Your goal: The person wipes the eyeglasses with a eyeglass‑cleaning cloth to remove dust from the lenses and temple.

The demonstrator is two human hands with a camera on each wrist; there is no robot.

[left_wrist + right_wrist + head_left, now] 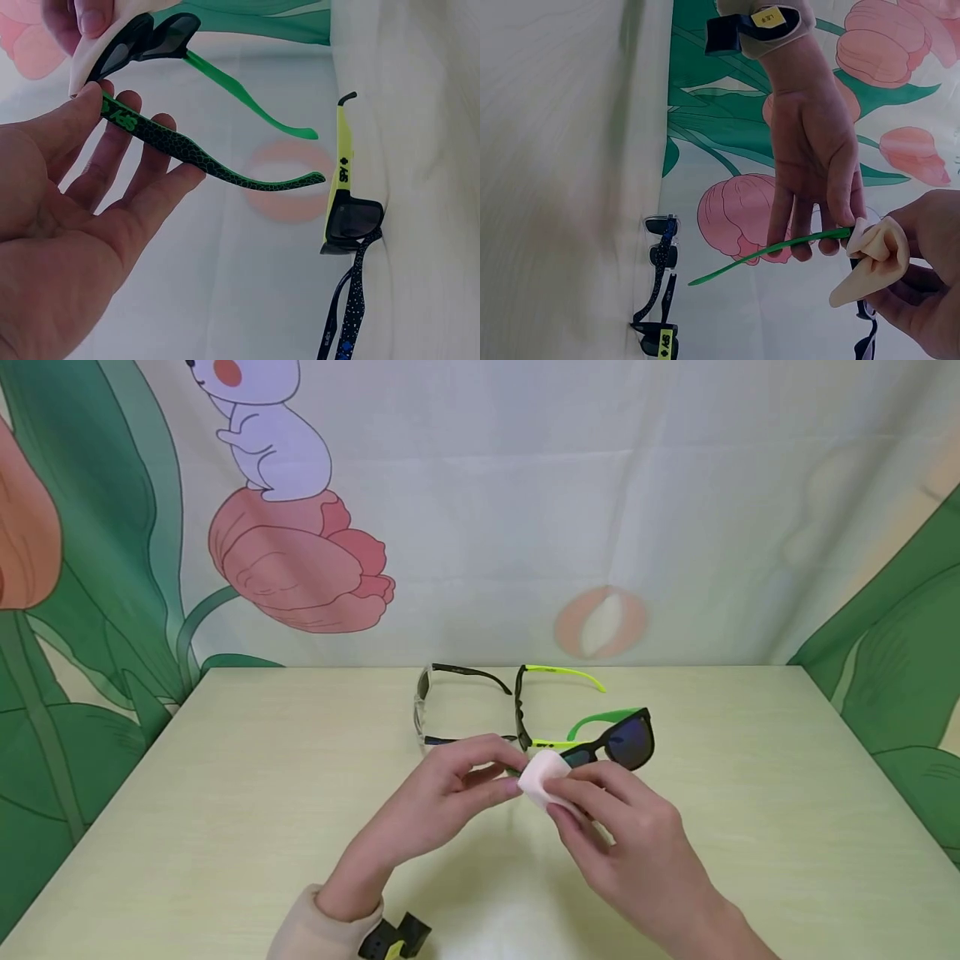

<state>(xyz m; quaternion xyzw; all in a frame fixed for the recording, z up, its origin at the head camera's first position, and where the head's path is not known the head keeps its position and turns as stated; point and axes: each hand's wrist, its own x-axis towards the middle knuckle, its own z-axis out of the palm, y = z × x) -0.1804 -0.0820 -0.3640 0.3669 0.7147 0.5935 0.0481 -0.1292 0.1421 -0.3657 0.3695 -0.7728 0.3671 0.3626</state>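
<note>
My left hand pinches black-framed sunglasses near one hinge, holding them above the table. Their temples are green; in the left wrist view the near temple has a black cracked pattern, and its tip points away from my palm. A pale, soft cloth is folded over the lens nearer my left hand, and my right hand pinches it there with thumb and fingers. That lens is mostly covered in the head view. The other dark lens stands out uncovered to the right.
Two more pairs of sunglasses rest behind my hands, temples unfolded: one with yellow temples, the other with a clear front and dark temples. The pale table ends at a printed curtain. A black device sits on my left wrist.
</note>
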